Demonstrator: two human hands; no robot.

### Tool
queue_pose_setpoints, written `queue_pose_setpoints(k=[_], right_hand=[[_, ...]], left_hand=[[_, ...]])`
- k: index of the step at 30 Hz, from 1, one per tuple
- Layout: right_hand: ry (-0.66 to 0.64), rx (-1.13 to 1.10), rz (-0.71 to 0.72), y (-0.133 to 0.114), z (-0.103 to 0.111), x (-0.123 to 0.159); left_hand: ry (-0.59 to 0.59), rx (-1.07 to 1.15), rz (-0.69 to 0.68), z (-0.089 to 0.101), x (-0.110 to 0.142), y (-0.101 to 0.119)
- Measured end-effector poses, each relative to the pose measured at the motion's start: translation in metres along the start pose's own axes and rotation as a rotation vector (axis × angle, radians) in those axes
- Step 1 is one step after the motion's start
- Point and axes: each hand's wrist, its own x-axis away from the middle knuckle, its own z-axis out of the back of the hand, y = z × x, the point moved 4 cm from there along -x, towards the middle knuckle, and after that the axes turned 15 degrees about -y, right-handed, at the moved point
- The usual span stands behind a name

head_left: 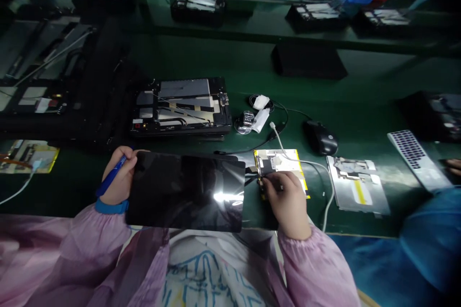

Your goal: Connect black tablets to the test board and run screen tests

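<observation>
Surface: green-topped table (219,64), viewed from above; an opened tablet housing (182,105) with exposed internals is laid beyond the hands.
Left hand (118,177): fingers (124,158) are curled around a blue pen (111,177), with the hand set against the left edge of a black glass tablet (185,192).
Right hand (286,204): fingers (275,183) are pinched closed on a yellow-edged circuit board (277,163).
Tablet position: on the table, between both hands.
Adjacent items: white cable (326,201), computer mouse (320,137), tally counter (245,122), metal plate (358,184).
Right margin: blue sleeve (432,235) of a co-worker.
</observation>
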Motion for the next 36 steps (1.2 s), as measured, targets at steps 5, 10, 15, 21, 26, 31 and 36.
queue_pose_setpoints(k=[5,10,15,21,26,31,36], right_hand=[[-0.032,0.004,-0.051,0.002,-0.003,-0.005],[-0.04,0.032,-0.085,0.0,-0.004,-0.003],[-0.031,0.05,-0.129,-0.002,-0.005,-0.002],[-0.004,0.006,-0.189,-0.002,-0.004,0.0],[0.029,0.024,-0.12,-0.011,-0.001,0.002],[0.013,-0.092,-0.029,-0.045,0.006,0.014],[-0.24,-0.294,0.15,-0.072,0.019,0.033]], left_hand=[[-0.007,-0.035,-0.015,0.0,0.001,0.0],[-0.034,-0.082,-0.044,0.003,0.004,-0.004],[-0.065,-0.089,-0.041,0.005,0.007,-0.007],[-0.07,-0.107,-0.046,0.004,0.006,-0.004],[-0.073,-0.14,-0.064,0.006,0.007,-0.003],[-0.127,-0.146,-0.131,0.003,0.01,-0.003],[-0.263,-0.186,-0.311,-0.003,0.046,0.028]])
